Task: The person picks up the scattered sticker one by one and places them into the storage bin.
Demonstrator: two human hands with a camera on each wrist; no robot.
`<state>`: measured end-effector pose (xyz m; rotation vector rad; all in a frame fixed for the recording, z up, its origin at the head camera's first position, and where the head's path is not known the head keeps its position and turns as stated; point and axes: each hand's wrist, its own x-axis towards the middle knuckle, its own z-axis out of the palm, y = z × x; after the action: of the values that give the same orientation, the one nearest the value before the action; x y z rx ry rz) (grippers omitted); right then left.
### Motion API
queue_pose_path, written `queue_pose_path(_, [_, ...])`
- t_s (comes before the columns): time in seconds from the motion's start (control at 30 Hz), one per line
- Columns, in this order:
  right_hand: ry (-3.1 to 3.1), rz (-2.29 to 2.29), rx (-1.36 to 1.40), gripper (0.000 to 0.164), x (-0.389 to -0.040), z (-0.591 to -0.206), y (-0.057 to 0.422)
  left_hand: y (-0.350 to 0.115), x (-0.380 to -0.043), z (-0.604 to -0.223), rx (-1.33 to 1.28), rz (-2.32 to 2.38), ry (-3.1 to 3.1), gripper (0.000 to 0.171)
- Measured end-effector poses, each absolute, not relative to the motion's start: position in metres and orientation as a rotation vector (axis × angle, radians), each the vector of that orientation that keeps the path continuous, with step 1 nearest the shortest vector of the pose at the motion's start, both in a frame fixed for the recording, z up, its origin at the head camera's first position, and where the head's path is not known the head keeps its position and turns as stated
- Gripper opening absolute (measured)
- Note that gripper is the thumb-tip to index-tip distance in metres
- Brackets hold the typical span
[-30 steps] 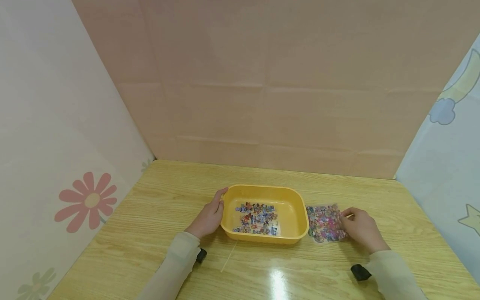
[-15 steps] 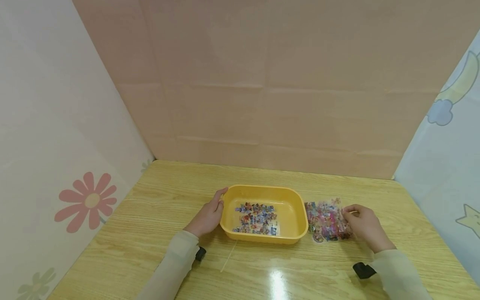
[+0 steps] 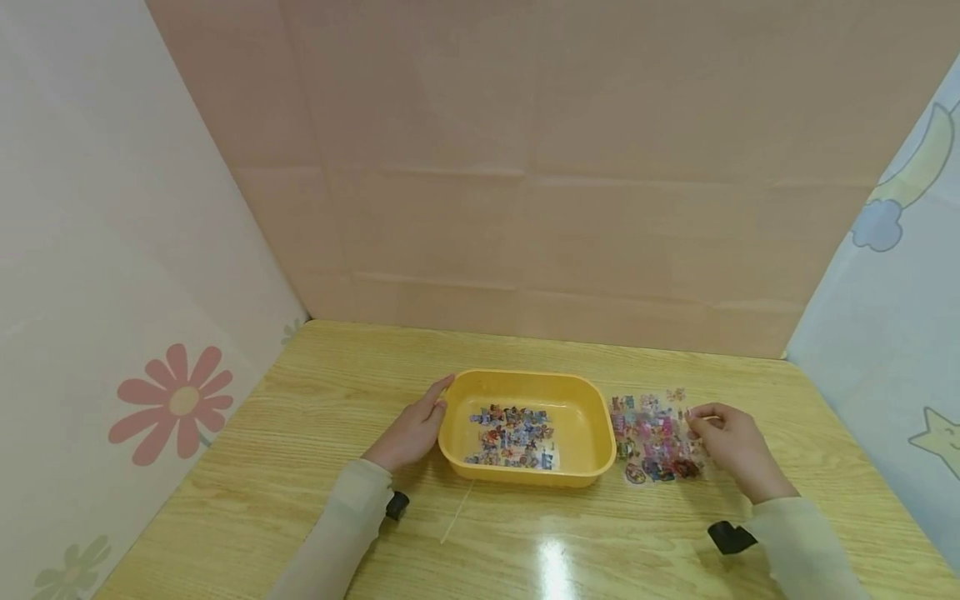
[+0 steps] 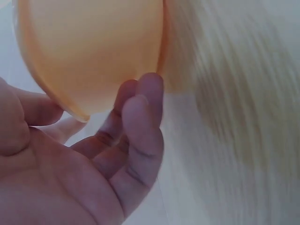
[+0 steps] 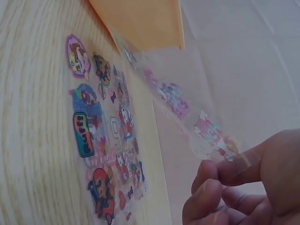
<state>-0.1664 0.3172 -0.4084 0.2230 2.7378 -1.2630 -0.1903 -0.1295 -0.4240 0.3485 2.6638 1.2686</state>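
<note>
My left hand (image 3: 408,432) grips the left end of a yellow plastic basin (image 3: 581,437) by its rim. In the left wrist view, several fingertips (image 4: 150,86) rest against the basin's outer wall. Inside the basin lies a clear sheet of small colourful stickers (image 3: 513,437). To the right of the basin, my right hand (image 3: 735,450) pinches the edge of a transparent sticker sheet (image 5: 176,101) with pink and purple prints. That sheet is raised at a slant above another sticker sheet (image 5: 84,133) with cartoon dogs, flat on the table. The raised sheet's far end reaches close to the basin.
A thin pale stick (image 3: 455,512) lies on the wooden table (image 3: 360,358) in front of the basin. A brown-papered wall (image 3: 525,250) closes off the back. Printed panels stand left (image 3: 112,250) and right (image 3: 885,292). A black device (image 3: 731,537) sits at my right wrist.
My right hand has moved slightly right, and the pinched sheet has separated further from the one below, whose prints now show through it. The left hand and basin stay nearly still.
</note>
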Motion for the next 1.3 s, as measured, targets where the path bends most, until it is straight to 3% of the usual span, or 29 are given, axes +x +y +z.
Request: queue_pose_path(1.3, [2.714, -1.431, 0.230, 0.047, -0.162, -0.393, 0.319, -0.132, -0.192, -0.420, 0.327, 1.256, 2.668, 0.046])
